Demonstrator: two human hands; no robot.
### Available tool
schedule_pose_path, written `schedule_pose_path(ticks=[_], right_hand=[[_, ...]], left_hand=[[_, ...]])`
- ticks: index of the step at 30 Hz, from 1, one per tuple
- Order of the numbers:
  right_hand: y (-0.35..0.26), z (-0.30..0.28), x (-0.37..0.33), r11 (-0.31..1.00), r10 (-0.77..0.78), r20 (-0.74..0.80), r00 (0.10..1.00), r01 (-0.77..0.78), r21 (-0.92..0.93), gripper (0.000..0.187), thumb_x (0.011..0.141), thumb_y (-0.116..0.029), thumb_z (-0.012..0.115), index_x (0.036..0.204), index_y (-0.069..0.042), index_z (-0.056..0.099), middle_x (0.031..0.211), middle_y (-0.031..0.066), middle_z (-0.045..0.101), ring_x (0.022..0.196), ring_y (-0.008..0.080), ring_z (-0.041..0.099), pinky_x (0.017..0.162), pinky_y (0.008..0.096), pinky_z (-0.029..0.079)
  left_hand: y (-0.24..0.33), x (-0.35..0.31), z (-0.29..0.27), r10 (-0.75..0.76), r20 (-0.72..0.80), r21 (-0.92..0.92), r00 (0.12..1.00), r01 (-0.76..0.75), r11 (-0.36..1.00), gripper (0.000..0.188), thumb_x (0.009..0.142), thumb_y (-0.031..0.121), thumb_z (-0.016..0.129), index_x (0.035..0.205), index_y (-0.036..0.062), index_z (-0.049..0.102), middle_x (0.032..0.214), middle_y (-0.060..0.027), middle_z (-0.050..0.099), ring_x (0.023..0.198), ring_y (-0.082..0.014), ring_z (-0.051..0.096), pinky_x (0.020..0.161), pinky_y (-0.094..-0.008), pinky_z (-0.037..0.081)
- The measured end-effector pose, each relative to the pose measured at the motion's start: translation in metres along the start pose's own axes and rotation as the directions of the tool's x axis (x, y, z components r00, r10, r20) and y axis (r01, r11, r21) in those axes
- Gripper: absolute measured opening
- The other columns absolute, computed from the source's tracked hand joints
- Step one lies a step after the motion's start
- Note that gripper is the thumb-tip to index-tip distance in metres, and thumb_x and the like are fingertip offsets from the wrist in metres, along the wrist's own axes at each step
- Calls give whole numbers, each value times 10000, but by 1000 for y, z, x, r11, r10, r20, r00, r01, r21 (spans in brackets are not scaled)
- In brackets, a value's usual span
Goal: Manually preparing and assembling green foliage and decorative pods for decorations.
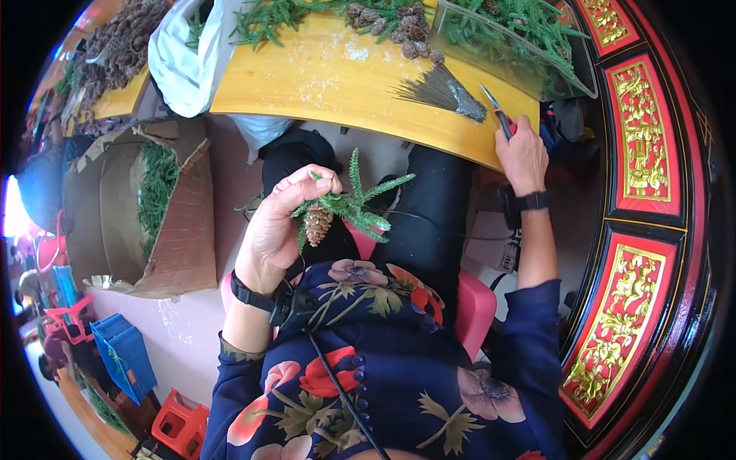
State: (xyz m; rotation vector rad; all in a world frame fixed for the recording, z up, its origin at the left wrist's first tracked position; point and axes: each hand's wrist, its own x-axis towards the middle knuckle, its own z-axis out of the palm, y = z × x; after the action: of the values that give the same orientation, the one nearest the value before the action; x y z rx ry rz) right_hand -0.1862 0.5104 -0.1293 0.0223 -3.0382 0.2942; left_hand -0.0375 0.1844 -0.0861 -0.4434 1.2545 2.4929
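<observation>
My left hand (277, 215) is closed on a green artificial pine sprig (354, 201), pinching it between thumb and fingers above my lap. A brown pine cone (318, 224) hangs among its needles, beside my fingers. My right hand (524, 157) rests at the right front edge of the yellow table (307, 84). It is closed round a slim pointed tool (500, 115) with a silver tip and red-and-black handles; whether this is scissors or pliers I cannot tell. Just left of that tool, a fanned bundle of thin dark wires (438, 92) lies partly in clear plastic.
Pine cones (410, 29) and green sprigs (268, 19) line the table's far side. A clear bin (510, 57) of greenery stands far right. A white plastic bag (180, 57) sits far left. Left of me is a cardboard box (184, 230) with greenery; carved panels (640, 130) rise at right.
</observation>
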Motion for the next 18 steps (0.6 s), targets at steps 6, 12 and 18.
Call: schedule_pose_path(ticks=[6,12,18], right_hand=[[-79,-40,-75,626,-443,27,896,288,724,254,790,-27,633,1033,-14,562,841,112,603,743,234,609,703,306,475],[-102,-23,-85,598,-620,50,783,430,676,367,719,12,665,1058,-41,536,909,127,569,795,318,583,710,366,468],[-102,-16,-78,554,-689,-14,725,539,635,414,682,25,664,1062,-45,516,959,128,547,860,353,554,750,397,450]], left_hand=[[1,3,8,25,-30,106,999,-21,994,147,877,185,604,927,47,591,868,-41,598,752,-112,563,660,-242,474],[1,1,8,29,-8,60,1000,-28,998,136,864,149,610,920,27,632,880,-45,641,837,-111,572,806,-243,426],[1,1,2,3,15,-4,1000,-3,1000,137,859,147,610,908,23,641,876,-49,650,846,-116,576,820,-250,432]])
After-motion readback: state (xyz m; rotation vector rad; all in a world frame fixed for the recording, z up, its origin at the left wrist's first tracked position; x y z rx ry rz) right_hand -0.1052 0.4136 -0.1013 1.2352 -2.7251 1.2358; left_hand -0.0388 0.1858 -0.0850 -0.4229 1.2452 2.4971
